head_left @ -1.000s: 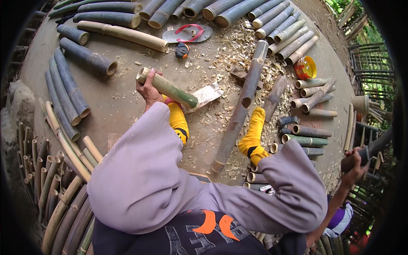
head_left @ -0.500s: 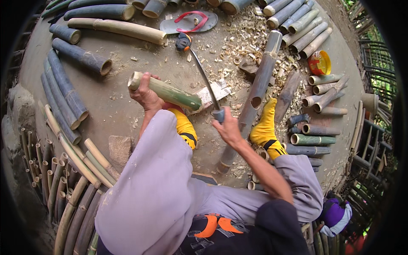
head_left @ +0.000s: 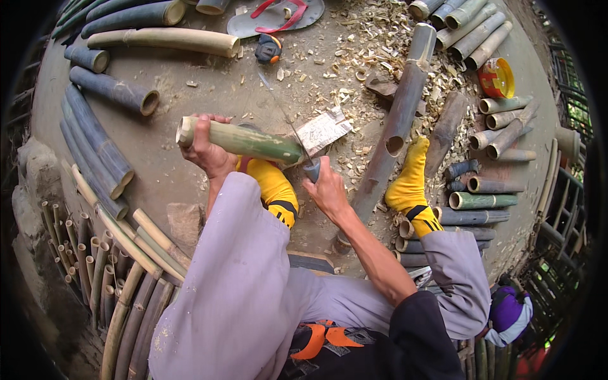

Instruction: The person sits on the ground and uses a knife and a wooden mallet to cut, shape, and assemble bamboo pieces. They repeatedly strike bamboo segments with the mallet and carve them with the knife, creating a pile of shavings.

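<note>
My left hand [head_left: 209, 149] wraps around the left end of a short green bamboo piece [head_left: 253, 140], holding it at a slight slant. The piece's right end sits by a pale, flat-topped block [head_left: 324, 130] and above my left foot in a yellow sock [head_left: 272, 187]. My right hand [head_left: 329, 190] grips the grey handle of a long, thin-bladed knife [head_left: 311, 168]. Its blade is smeared by motion and points away up and left, close against the bamboo's right end. Whether the edge touches the bamboo, I cannot tell.
A long bamboo pole [head_left: 396, 126] lies slanted between my feet. Shavings [head_left: 354, 69] litter the ground around it. A tape measure [head_left: 268, 49] and a sandal [head_left: 275, 18] lie ahead. Bamboo lengths [head_left: 114, 88] surround me; a red-yellow tin [head_left: 496, 78] stands right.
My right hand has brought the knife left, its blade now beside the bamboo's right end. My left hand keeps its hold on the bamboo. The whole view has shifted slightly.
</note>
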The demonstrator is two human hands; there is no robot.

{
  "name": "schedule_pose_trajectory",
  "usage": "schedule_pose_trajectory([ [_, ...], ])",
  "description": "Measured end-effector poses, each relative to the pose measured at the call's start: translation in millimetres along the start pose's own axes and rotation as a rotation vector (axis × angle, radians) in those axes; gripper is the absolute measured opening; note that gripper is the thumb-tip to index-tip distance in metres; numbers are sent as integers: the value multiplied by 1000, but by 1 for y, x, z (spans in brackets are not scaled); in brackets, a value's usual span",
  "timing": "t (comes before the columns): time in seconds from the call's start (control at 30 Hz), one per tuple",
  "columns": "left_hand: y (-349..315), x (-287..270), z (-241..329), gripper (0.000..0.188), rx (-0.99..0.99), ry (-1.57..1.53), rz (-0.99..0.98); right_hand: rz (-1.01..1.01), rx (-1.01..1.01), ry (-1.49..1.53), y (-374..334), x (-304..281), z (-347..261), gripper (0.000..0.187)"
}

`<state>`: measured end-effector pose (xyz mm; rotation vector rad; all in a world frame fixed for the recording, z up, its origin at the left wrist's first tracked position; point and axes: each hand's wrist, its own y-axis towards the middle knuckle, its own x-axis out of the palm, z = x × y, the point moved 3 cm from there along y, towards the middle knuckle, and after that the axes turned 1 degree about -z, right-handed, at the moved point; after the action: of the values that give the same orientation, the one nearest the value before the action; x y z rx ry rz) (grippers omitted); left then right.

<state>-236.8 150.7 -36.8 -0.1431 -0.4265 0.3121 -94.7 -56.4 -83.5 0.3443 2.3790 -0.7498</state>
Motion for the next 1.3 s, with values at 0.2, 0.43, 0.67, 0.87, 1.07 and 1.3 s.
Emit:
schedule_pose_trajectory([
  [0.2, 1, 1, 5, 29, 49, 1, -45, 105, -41, 285, -1, -41, -36, 37],
  [0.43, -14, 7, 7, 30, 44, 10, -41, 119, -29, 185, -1, 13, 5, 35],
  [0.67, -4, -3, 3, 25, 7, -1, 5, 215, -105, 363, -13, -38, -46, 40],
  [0.87, 0, 0, 1, 27, -17, -6, -1, 81, 58, 139, 3, 18, 11, 41],
  [1.07, 15, -32, -11, 36, -69, -53, -83, 202, -43, 384, -12, -36, -43, 34],
  [1.3, 6, -29, -5, 35, -127, -71, -184, -10, 109, 104, 5, 4, -3, 37],
])
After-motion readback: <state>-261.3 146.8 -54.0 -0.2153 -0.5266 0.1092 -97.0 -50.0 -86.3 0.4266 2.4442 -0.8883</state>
